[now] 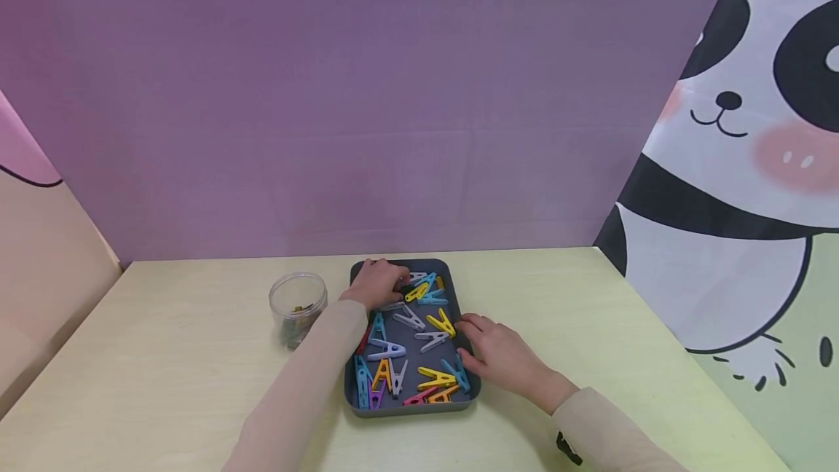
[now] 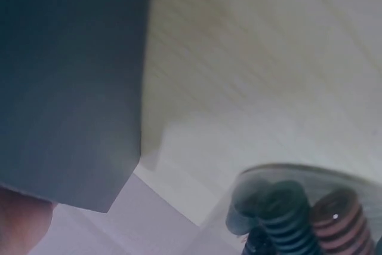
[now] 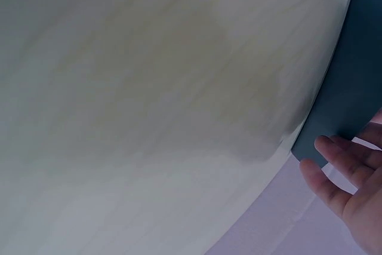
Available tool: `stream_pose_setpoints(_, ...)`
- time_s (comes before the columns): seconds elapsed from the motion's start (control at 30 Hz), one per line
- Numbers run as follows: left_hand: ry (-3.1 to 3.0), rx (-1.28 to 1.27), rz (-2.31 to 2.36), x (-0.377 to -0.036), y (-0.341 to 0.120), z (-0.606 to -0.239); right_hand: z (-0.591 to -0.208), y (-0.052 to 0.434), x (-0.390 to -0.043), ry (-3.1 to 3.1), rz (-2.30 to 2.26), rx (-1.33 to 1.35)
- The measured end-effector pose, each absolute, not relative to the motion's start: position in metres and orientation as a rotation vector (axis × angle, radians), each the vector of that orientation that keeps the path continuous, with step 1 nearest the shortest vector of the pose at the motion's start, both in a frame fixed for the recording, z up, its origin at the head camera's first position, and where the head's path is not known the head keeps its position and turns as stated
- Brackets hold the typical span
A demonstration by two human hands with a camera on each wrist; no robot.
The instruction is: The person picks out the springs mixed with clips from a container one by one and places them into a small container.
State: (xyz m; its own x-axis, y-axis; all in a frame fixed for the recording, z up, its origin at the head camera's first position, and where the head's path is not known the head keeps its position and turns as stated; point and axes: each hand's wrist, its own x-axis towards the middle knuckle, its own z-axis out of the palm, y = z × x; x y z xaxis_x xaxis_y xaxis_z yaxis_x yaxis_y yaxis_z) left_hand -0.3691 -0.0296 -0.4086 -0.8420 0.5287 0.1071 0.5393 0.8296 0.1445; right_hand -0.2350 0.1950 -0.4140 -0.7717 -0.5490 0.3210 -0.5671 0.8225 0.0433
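Note:
A dark grey tray [image 1: 411, 408] lies on the table, holding plastic clothespins in several colours. My left hand [image 1: 379, 282] reaches over its far left corner, fingers bent down inside and thumb apart from them. Grey clothespins [image 1: 409, 317] lie just below that hand, and a yellow clothespin [image 1: 416, 292] lies to its right. On the tray's right side, my right hand [image 1: 507, 355] has its fingertips at the rim, close to another yellow clothespin [image 1: 442, 322]. The right wrist view shows loosely extended fingers [image 3: 343, 162] against the tray's outer wall [image 3: 340, 94].
A clear round jar [image 1: 298, 296] stands left of the tray, beside my left forearm. Ridged cylindrical pieces [image 2: 286, 219] show inside it in the left wrist view. The pale wooden table [image 1: 170, 370] ends at a purple backdrop [image 1: 367, 108]; a panda-print sheet [image 1: 741, 181] hangs at right.

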Motion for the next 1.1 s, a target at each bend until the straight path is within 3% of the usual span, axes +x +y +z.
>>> stream_pose_setpoints(0.53, -2.912, -0.866, -0.276, -0.37, -0.035, -0.407, -0.415, 0.194, -0.236, -2.692, 0.07, 0.837)
stream_pose_setpoints(1.1, -2.889, -0.868, -0.102, -0.351, -0.042, -0.376, -0.416, 0.194, -0.237, -2.704, 0.079, 0.815)
